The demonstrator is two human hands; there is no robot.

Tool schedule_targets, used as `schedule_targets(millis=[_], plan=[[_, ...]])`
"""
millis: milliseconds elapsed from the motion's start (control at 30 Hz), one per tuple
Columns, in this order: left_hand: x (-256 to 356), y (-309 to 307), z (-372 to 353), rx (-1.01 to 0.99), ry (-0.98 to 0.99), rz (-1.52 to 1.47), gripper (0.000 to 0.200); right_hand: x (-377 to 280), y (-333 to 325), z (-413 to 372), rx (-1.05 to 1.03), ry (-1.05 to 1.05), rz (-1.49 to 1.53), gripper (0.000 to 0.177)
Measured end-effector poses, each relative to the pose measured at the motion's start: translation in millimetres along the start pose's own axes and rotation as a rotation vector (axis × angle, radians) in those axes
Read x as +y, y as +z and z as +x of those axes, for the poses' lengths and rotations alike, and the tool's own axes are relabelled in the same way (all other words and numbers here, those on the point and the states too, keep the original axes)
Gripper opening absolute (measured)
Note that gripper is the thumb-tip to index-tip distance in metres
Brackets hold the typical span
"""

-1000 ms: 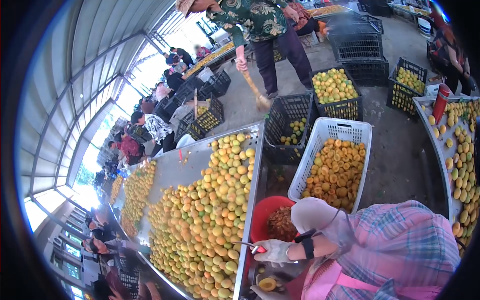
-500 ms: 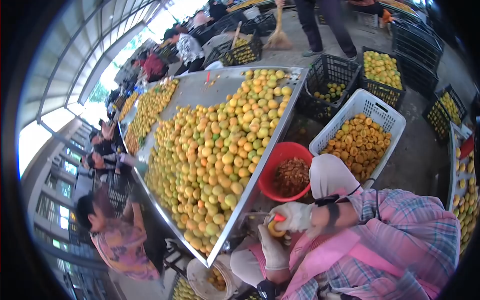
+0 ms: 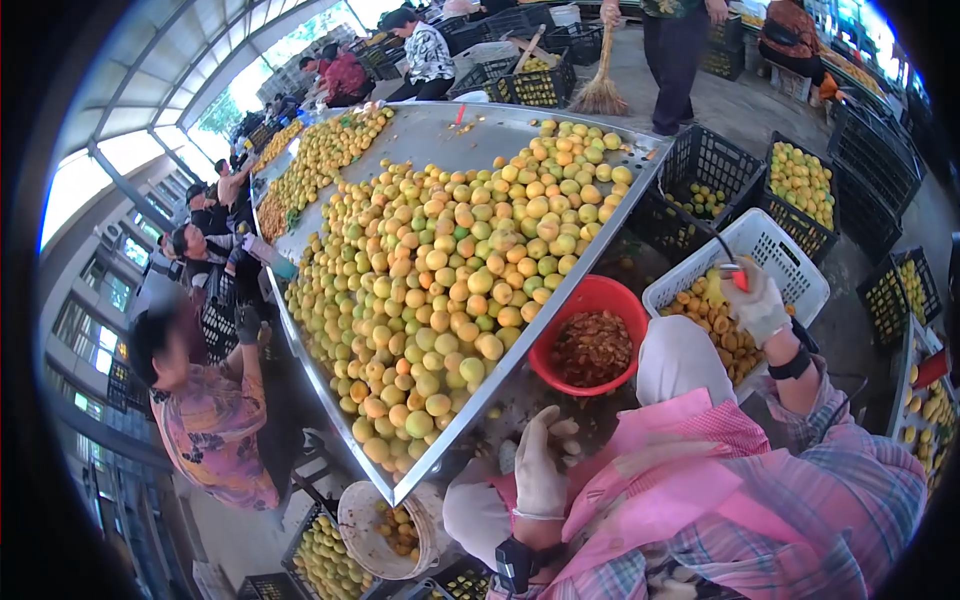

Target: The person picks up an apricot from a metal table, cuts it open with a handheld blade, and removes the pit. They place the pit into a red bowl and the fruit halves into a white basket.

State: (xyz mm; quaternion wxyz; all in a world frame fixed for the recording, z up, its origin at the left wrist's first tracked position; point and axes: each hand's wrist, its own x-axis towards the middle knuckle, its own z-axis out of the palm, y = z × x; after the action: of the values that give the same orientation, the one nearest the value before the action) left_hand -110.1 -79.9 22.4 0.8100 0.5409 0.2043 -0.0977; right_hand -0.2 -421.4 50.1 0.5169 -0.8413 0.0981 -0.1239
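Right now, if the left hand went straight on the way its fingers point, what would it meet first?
The left hand would likely meet the red basin first, though depth is unclear.

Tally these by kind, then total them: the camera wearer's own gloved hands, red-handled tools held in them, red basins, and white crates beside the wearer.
Gloved hands: 2, left hand and right hand
Red-handled tool: 1
Red basin: 1
White crate: 1
Total: 5
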Motion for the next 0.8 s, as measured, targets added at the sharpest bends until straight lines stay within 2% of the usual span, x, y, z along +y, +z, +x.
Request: schedule_targets(millis=[33,133,200,267,300,400,433,467,533,567,600,667,700,733,800], plan=[[1,-3,2,-0.007,0.029,-0.001,0.042,-24,0,-6,-0.042,0.147,0.044,0.028],[18,-10,14,0.027,0.029,-0.061,0.036,-44,19,-10,-0.183,0.184,0.034,0.027],[31,-18,23,0.07,0.004,-0.122,0.034,-42,39,-1,-0.258,0.146,0.091,0.028],[39,-29,32,0.054,0.145,-0.012,0.028,-75,66,1,-0.387,0.17,-0.027,0.03],[45,-34,37,0.062,0.147,-0.018,0.028,-84,79,3,-0.396,0.166,-0.03,0.03],[61,-49,53,0.104,0.152,-0.345,0.03,-109,118,12,-0.632,0.12,0.122,0.033],[61,-56,59,0.139,0.259,-0.185,0.026,-117,134,15,-0.676,0.14,0.123,0.034],[64,-60,65,0.145,0.26,-0.193,0.026,-123,150,18,-0.718,0.159,0.122,0.034],[79,-63,82,0.373,0.359,-0.36,0.028,-128,181,28,-0.768,0.139,0.106,0.035],[86,-66,90,0.423,0.393,-0.43,0.026,-130,195,33,-0.811,0.12,0.097,0.035],[98,-64,96,0.424,0.389,-0.442,0.026,-136,208,39,-0.813,0.119,0.084,0.035],[122,-64,104,0.505,0.427,-0.674,0.024,-145,232,49,-0.842,0.082,-0.024,0.036],[120,-83,118,0.421,0.45,-0.682,0.024,-139,249,57,-0.821,0.063,-0.012,0.037],[125,-83,122,0.421,0.446,-0.696,0.024,-131,266,65,-0.822,0.061,-0.027,0.037],[139,-82,128,0.439,0.523,-0.69,0.026,-128,292,81,-0.742,-0.153,-0.185,0.031]])
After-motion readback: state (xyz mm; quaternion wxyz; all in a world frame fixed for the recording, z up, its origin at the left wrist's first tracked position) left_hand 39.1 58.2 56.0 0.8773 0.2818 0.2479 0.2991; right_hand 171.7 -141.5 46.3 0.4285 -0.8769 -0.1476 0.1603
